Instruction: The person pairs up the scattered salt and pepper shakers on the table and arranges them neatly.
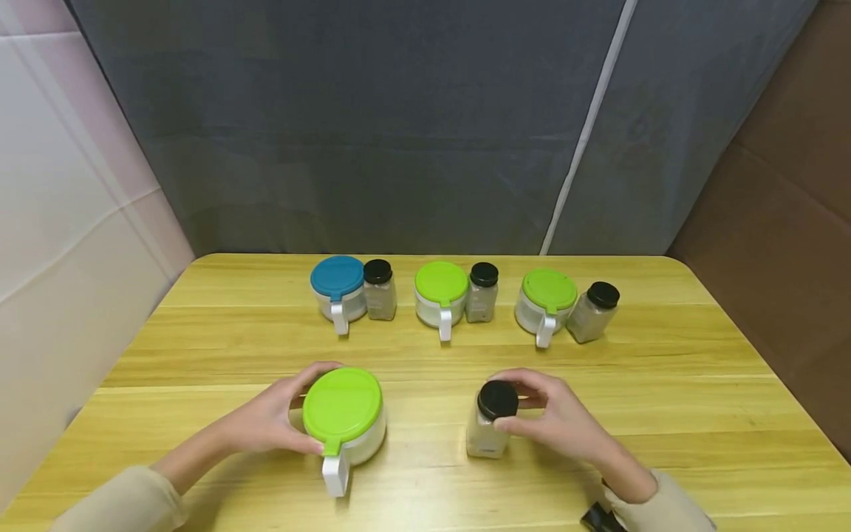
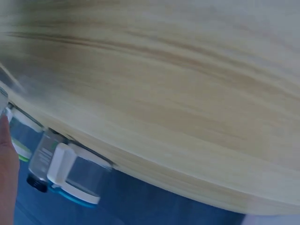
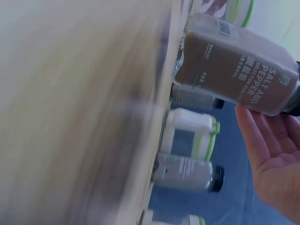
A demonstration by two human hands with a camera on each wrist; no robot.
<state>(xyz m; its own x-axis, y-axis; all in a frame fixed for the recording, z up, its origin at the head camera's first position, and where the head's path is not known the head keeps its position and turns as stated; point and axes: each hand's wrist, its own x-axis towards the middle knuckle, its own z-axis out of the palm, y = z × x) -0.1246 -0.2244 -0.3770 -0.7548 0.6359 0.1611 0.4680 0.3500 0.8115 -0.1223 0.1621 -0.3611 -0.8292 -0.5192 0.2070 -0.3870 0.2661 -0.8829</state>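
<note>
Held jar reads legibly only from right wrist.

I counted three green-lidded pots and one blue-lidded pot, plus four black-capped bottles, on one tabletop.
</note>
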